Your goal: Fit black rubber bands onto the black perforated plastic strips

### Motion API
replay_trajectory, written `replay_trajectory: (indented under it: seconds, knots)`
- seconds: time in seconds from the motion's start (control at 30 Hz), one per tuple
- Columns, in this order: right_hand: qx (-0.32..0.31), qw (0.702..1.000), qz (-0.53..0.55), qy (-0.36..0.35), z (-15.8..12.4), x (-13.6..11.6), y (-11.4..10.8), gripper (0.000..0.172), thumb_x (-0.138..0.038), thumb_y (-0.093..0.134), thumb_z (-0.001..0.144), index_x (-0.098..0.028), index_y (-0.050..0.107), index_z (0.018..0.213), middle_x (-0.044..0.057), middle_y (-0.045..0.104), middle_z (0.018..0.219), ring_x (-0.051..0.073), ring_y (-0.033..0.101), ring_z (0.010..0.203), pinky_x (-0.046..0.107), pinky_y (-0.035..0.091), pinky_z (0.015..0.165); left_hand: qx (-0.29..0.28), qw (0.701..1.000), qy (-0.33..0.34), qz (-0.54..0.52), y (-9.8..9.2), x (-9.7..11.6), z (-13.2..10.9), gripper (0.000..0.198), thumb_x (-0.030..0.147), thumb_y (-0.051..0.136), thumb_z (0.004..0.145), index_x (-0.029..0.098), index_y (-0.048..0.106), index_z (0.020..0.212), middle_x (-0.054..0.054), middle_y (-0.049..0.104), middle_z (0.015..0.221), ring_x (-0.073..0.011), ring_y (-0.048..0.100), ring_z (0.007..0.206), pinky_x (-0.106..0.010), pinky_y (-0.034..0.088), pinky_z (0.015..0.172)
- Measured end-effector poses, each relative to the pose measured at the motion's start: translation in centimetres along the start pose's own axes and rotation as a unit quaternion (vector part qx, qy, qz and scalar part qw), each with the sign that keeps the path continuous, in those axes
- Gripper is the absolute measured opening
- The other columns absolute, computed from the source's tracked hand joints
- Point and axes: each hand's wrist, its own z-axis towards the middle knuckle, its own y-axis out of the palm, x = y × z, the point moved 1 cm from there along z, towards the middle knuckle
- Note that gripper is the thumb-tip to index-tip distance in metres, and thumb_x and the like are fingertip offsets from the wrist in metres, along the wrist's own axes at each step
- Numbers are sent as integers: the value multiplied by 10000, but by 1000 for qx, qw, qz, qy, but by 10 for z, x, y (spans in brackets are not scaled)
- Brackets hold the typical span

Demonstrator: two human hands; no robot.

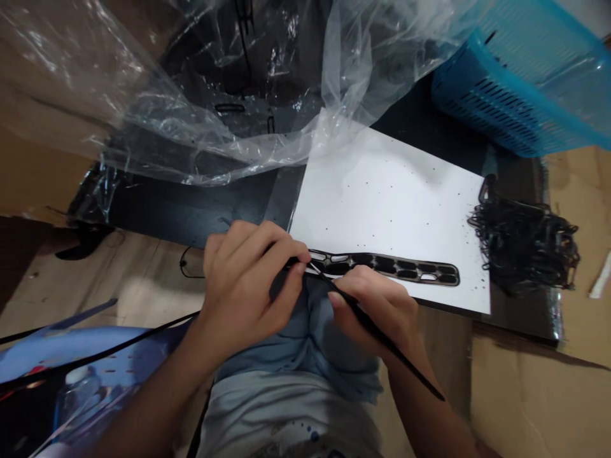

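A long black strip with rows of rounded cells (405, 269) lies along the near edge of a white sheet (367, 197). A few of its cells show white through them; others look filled with black. My left hand (252, 280) pinches the strip's left end between thumb and forefinger, covering that end. Closed around a slim black pointed tool (382, 334) is my right hand (372, 305). The tool's light, shiny tip meets the strip close to my left fingertips. Whether the tool is a blade or tweezers I cannot make out.
A tangled heap of thin black scraps (527, 245) sits right of the sheet, on the dark board (191, 203). Clear plastic (267, 149) drapes across the back, with black pieces inside. A blue basket (482, 95) stands far right. Lower left is a lavender stool or chair (157, 343).
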Motion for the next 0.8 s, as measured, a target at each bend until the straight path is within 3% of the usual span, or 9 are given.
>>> replay_trajectory:
  seconds: [0.13,0.43,0.63,0.8]
  knots:
    - [14,999,13,33,6,-1,-3,128,-158,510,843,-190,508,719,-25,530,606,89,490,538,218,385,512,-3,1000,1,-2,0,0,-1,73,204,574,835,260,616,855,3,647,840,-210,517,784,-394,279,696]
    - [-18,983,108,147,18,0,-8,211,-181,496,813,-186,479,602,-55,468,531,61,422,469,201,324,463,3,1000,13,2,0,-2,0,73,197,571,835,255,615,835,2,645,805,-208,515,770,-382,269,667]
    - [-55,977,104,177,24,-1,-9,184,-154,467,722,-182,455,540,-61,448,481,57,402,445,183,307,437,-3,1000,15,9,-1,-3,0,75,206,563,841,253,621,833,-3,649,814,-209,517,784,-380,268,680]
    - [-38,978,104,178,23,4,-9,159,-147,466,690,-179,471,534,-56,472,469,55,424,439,168,316,424,2,1000,21,4,-2,-2,1,78,193,576,831,252,626,828,5,645,803,-204,518,774,-365,266,667]
